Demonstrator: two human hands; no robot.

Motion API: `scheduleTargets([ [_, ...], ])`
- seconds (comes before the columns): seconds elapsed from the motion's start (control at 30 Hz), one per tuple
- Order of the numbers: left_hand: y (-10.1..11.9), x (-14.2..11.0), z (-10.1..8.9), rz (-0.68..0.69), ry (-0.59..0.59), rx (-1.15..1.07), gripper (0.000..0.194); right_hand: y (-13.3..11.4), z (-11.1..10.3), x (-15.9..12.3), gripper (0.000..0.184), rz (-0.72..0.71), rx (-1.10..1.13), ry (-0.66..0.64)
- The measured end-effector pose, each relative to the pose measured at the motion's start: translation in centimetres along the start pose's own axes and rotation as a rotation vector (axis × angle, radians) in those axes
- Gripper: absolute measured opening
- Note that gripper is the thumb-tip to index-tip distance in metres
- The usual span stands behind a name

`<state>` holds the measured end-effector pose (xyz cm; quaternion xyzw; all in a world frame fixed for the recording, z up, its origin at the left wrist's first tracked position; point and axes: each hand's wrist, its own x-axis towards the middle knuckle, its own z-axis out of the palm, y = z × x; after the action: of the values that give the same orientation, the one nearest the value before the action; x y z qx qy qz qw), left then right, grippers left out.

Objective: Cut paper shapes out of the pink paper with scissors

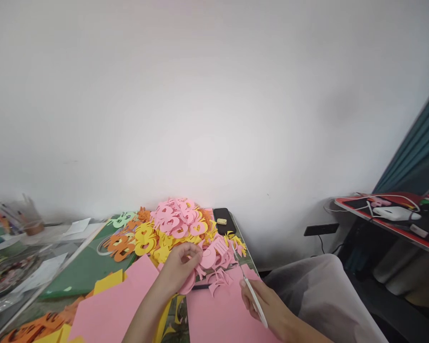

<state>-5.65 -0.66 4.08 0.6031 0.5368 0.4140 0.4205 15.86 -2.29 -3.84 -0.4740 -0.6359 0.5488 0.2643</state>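
My left hand is closed in a pinch beside the pile, with a rounded pink paper piece under its fingers. My right hand grips a white-handled craft knife, its thin metal tip pointing away from me toward the paper scraps. Between the hands lie pink paper cutouts and curled pink offcuts. Below them a pink paper sheet covers the table's near side. A thin dark strip lies at that sheet's far edge.
A heap of pink cutouts stands against the wall, with yellow cutouts and orange cutouts beside it. A black phone carries a small pale block. More pink paper lies left. A red-edged table stands right.
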Motion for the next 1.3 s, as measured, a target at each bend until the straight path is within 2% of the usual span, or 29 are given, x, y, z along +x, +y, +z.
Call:
scheduleTargets([
  [0.07,0.0,-0.1,0.0,0.014,-0.006,0.000,0.021,0.1,0.1,0.3,0.050,-0.023,0.090,0.055],
  [0.17,-0.3,-0.2,-0.1,0.030,-0.023,0.062,0.019,-0.2,-0.1,0.8,0.051,-0.102,0.175,0.070],
  [0.3,-1.0,-0.5,0.4,-0.020,-0.223,0.121,0.017,-0.7,-0.4,1.6,0.049,-0.111,0.276,0.156],
  [0.37,-1.4,-0.6,0.9,-0.037,-0.283,0.121,0.016,-0.6,-0.4,1.7,0.044,-0.099,0.321,0.150],
  [0.47,-1.8,-0.8,1.7,-0.043,-0.286,0.139,0.015,-0.3,-0.4,1.6,0.038,-0.099,0.332,0.115],
  [0.7,-1.6,-1.2,3.4,-0.050,-0.329,0.143,0.024,0.1,0.0,1.7,0.036,-0.123,0.253,0.167],
  [0.8,-1.6,-0.9,3.7,-0.022,-0.293,0.125,0.022,-0.3,0.1,1.6,0.041,-0.112,0.236,0.128],
  [0.87,-1.6,-0.5,3.6,-0.020,-0.221,0.099,0.024,-0.5,0.0,1.3,0.045,-0.114,0.199,0.059],
  [1.0,-1.6,0.0,2.8,-0.005,-0.044,0.018,0.025,-0.4,-0.3,0.3,0.060,-0.125,0.077,-0.241],
  [1.07,-1.7,0.1,2.3,-0.029,0.008,-0.021,0.025,-0.3,-0.3,-0.1,0.065,-0.132,0.014,-0.338],
  [1.2,-1.6,0.2,1.9,-0.093,0.102,-0.073,0.030,-0.2,-0.2,-0.4,0.070,-0.217,-0.048,-0.387],
  [1.3,-1.4,0.2,1.8,-0.100,0.122,-0.097,0.032,-0.2,-0.2,-0.4,0.069,-0.234,-0.042,-0.388],
])
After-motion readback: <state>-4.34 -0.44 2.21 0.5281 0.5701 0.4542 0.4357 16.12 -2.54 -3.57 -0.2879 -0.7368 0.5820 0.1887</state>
